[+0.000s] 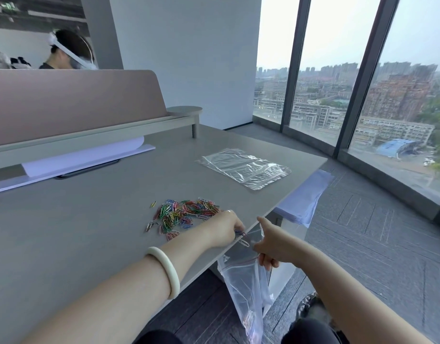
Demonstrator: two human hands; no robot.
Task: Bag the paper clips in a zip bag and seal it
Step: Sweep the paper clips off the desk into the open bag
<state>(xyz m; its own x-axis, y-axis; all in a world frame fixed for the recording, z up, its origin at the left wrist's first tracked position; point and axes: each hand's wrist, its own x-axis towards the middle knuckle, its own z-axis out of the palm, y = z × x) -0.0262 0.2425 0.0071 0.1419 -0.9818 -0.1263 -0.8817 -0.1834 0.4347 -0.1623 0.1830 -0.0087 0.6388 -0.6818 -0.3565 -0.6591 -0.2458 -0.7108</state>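
Note:
A heap of coloured paper clips (184, 213) lies on the grey table (89, 232) near its right edge. My left hand (225, 228) sits at that edge, fingers closed on a few clips right over the bag's mouth. My right hand (269, 247) is just past the edge and pinches the rim of a clear zip bag (246, 286), holding its mouth open level with the tabletop. The bag hangs down below the table, and a few clips show at its bottom. A second clear zip bag (243, 167) lies flat farther back on the table.
A stack of white paper (74, 162) rests under the raised shelf at the back left, in front of a pink divider (72, 100). More white sheets (303, 202) lie on a lower surface right of the table. Another person sits behind the divider. Floor-to-ceiling windows stand at the right.

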